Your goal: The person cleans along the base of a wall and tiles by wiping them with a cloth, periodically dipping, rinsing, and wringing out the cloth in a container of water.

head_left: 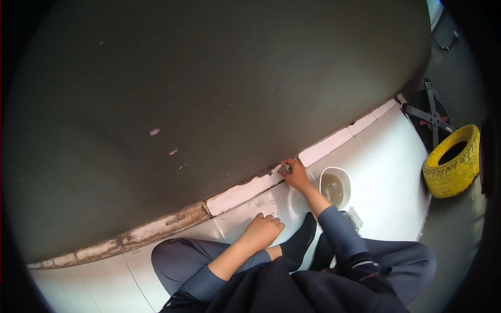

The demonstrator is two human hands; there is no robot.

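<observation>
My right hand (296, 176) is closed on a small grey wad (284, 169), pressing it to the upper edge of a narrow white tile strip (245, 193). The wad's exact kind is too small to tell. Dark, uneven residue marks the strip's edge near the fingers. Over the white tiles in front of my crossed legs, my left hand (262, 231) is curled in a loose fist with no object showing; its palm side is hidden. Beside my right forearm stands a white tub (347, 189) with cloudy water (332, 190) in it.
Along the left, the strip turns brown and rough (167, 221). A large dark grey surface (209, 94) borders it, with pale flakes (154, 132) on it. A crumpled whitish cloth or bag (354, 218) lies by my right knee. At right are a yellow tyre (450, 177) and a black fan-like object (430, 112).
</observation>
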